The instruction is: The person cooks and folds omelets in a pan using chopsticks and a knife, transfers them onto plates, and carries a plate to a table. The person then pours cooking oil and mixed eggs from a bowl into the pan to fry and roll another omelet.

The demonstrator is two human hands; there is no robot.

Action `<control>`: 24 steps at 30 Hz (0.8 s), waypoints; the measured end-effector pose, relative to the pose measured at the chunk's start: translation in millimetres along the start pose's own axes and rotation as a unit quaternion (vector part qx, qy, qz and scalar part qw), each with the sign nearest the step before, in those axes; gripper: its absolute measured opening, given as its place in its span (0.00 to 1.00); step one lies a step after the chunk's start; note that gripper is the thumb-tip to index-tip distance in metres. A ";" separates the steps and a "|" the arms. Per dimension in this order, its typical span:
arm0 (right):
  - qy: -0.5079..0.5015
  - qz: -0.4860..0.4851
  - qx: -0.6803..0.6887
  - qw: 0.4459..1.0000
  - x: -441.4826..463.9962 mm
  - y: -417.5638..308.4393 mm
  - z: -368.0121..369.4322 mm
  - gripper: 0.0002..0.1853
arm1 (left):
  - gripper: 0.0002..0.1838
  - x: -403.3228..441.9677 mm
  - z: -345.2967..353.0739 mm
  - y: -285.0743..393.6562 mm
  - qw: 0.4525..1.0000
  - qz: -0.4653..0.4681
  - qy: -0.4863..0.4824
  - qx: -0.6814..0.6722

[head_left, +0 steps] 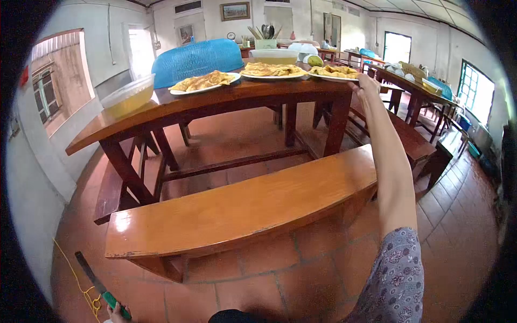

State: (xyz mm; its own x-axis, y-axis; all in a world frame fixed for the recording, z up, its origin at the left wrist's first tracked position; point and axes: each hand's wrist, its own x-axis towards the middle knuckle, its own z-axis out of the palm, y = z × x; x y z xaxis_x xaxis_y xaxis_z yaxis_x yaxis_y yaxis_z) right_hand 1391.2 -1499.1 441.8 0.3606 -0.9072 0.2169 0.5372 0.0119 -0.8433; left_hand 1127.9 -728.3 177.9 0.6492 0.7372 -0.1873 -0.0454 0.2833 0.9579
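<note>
Indoors, polished table [126, 116] bears plates [272, 77]; white walls [113, 32], tiled floor [247, 285].

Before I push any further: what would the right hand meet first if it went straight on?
Most likely the rightmost plate, with the yellow food on it. The right hand is at that plate's right edge, seemingly touching, though depth there is hard to judge.

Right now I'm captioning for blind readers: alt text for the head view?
The right hand is at the rightmost of three food plates on a wooden table behind a bench; the left hand holds a green-handled blade.
</note>
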 end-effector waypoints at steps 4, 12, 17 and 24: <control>-0.023 0.003 -0.017 1.000 3.7 3.6 1.8 0.11 | 0.10 21.0 -15.2 -17.6 1.000 0.013 -0.003 0.010; -0.088 0.008 -0.071 0.994 26.0 10.2 11.3 0.19 | 0.13 37.0 -16.3 -31.3 1.000 0.003 -0.025 0.004; -0.142 0.026 -0.074 0.987 22.8 18.9 19.1 0.19 | 0.12 31.6 -2.3 -33.2 0.998 -0.009 -0.060 0.004; -0.130 0.041 -0.024 0.990 14.2 24.7 34.5 0.19 | 0.11 26.0 3.3 -34.1 0.999 -0.006 -0.048 0.002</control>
State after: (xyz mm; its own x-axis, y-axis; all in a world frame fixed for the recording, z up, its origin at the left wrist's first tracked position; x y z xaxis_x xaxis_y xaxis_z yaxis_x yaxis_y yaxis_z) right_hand 1435.9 -1497.2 441.0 0.5889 -0.7648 0.2612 0.4642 0.0555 -0.8840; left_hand 1148.8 -720.8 141.2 0.7188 0.6723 -0.1772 -0.0341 0.2888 0.9568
